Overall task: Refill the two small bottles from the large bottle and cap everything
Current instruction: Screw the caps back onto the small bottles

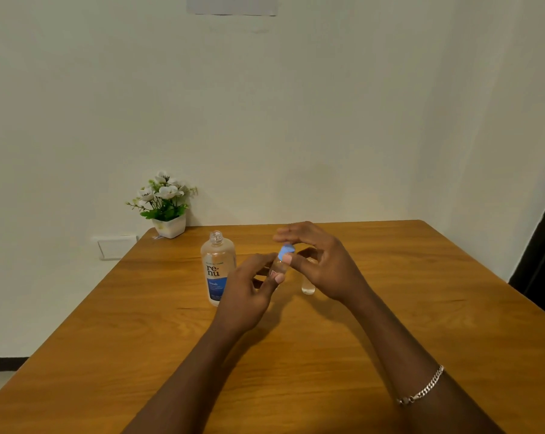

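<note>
Small bottle point(279, 267): up off the table, between both hands, so its top can be worked.
Blue cap point(286, 251): on the bottle's top, pinched by the right hand point(323, 264), likely to twist it.
Left hand point(252, 286): wrapped around the bottle's body, keeping it steady.
Second small bottle point(308, 285): standing on the table point(421, 308), just behind the right hand.
Large bottle point(218, 270): standing open, just left of the hands.

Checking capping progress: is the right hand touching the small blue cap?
Touching. The head view shows the right hand's thumb and fingers pinching the small blue cap atop the small clear bottle held by the left hand.
</note>
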